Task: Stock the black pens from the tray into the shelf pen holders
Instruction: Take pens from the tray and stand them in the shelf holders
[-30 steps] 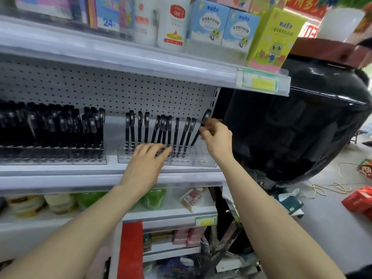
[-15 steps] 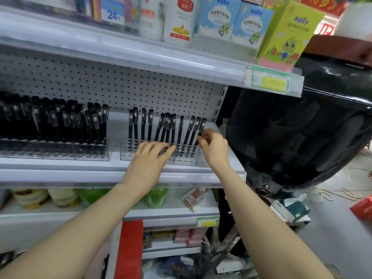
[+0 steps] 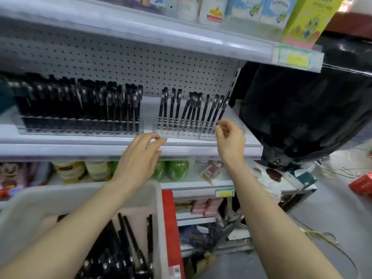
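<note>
Two clear pen holders stand on the middle shelf. The left holder (image 3: pixel 80 125) is packed with black pens. The right holder (image 3: pixel 181 133) carries several black pens (image 3: pixel 193 111) leaning in a row. My left hand (image 3: pixel 138 158) reaches to the shelf edge, its straight fingers touching the front of the right holder. My right hand (image 3: pixel 229 141) hovers at that holder's right end with fingers loosely curled and nothing in them. Below, a pale tray (image 3: pixel 159 218) holds several loose black pens (image 3: pixel 124 256), partly hidden by my left forearm.
The upper shelf (image 3: pixel 181 37) overhangs the pens, with boxes and a yellow price tag (image 3: pixel 295 58). A large black rounded object (image 3: pixel 306 109) stands right of the shelf end. A lower shelf holds jars and green bottles (image 3: pixel 177 170). Boxes and cord lie on the floor at right.
My right hand has let go of the pen it was setting into the holder's right end and drawn back. My left hand slid back to the holder's front. The view tilted down, revealing the tray.
</note>
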### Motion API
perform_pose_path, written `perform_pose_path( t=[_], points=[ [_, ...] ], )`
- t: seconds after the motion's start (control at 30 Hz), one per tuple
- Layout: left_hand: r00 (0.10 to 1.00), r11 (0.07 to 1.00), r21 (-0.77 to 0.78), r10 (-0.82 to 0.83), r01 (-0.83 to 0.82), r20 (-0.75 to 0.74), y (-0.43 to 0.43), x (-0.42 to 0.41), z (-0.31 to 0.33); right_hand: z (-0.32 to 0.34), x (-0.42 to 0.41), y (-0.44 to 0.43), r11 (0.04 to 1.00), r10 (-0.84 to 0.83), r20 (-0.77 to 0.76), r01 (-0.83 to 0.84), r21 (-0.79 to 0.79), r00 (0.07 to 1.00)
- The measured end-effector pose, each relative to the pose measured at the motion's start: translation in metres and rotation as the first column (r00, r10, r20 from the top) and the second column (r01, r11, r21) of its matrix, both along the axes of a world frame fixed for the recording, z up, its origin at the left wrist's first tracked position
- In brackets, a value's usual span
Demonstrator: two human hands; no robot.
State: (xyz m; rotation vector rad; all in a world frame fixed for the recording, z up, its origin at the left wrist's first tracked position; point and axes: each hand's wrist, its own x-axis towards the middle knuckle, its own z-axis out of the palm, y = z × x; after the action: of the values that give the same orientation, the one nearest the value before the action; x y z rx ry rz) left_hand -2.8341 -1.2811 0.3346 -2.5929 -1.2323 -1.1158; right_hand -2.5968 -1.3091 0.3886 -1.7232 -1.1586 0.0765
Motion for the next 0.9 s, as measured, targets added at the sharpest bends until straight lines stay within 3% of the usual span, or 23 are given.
perform_pose_path(
  t=[0.13,0.3,0.43,0.53,0.67,0.9],
  points=[
    [0.997,0.996,-0.053,0.072,-0.071,0.016,-0.010,-0.068,-0.041,-0.036,-0.064,-0.021,0.998,0.053,-0.033,-0.054,-0.023,0.998],
    [0.987,0.986,-0.121,0.100,-0.116,-0.126,-0.017,-0.127,-0.086,-0.079,-0.149,-0.047,0.978,0.194,-0.019,-0.195,-0.080,0.981],
    [0.981,0.982,-0.163,0.065,-0.096,-0.184,-0.019,-0.138,-0.106,-0.113,-0.195,-0.058,0.892,0.299,0.039,-0.265,-0.368,0.953],
    [0.982,0.987,-0.132,0.062,-0.086,-0.176,-0.021,-0.138,-0.108,-0.147,-0.211,-0.063,0.726,0.332,0.046,-0.224,-0.650,0.942],
    [0.990,0.991,-0.117,0.055,-0.070,-0.132,-0.023,-0.139,-0.106,-0.160,-0.214,-0.068,0.599,0.376,0.143,-0.122,-0.792,0.916],
    [0.995,0.990,-0.117,0.072,-0.080,-0.068,-0.025,-0.134,-0.106,-0.159,-0.215,-0.068,0.584,0.408,0.199,-0.087,-0.807,0.891]
  ],
)
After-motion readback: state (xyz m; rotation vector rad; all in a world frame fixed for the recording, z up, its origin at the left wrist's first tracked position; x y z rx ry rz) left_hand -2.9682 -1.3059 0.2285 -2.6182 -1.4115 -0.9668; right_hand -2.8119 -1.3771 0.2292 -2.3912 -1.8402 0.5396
